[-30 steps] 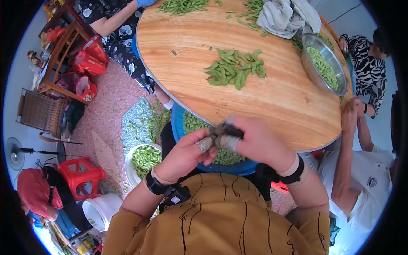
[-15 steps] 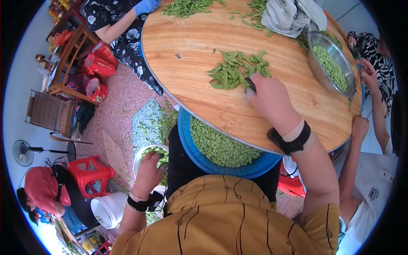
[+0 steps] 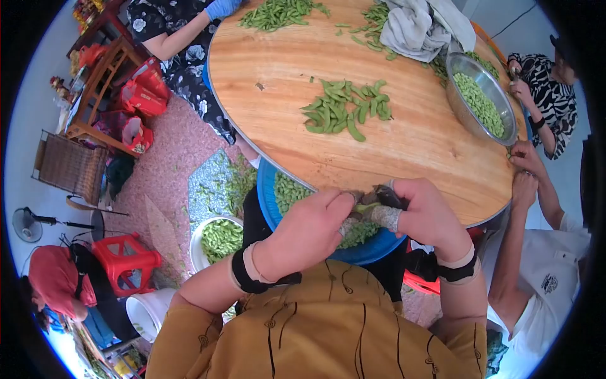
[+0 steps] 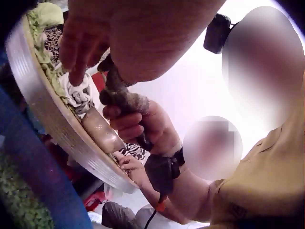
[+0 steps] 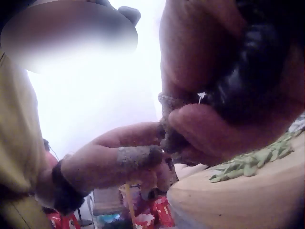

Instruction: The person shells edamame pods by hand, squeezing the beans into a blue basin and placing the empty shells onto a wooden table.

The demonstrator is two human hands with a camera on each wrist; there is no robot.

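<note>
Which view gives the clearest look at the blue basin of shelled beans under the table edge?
The head view: the blue basin shows from above, with shelled beans inside, part hidden by the table and both hands. The left wrist view shows only a blurred blue strip of wall at lower left. The right wrist view does not show it.

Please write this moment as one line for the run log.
left hand: pinches bean pod | right hand: pinches same pod | position: over blue basin, at round table edge | loose pods: on table
</note>
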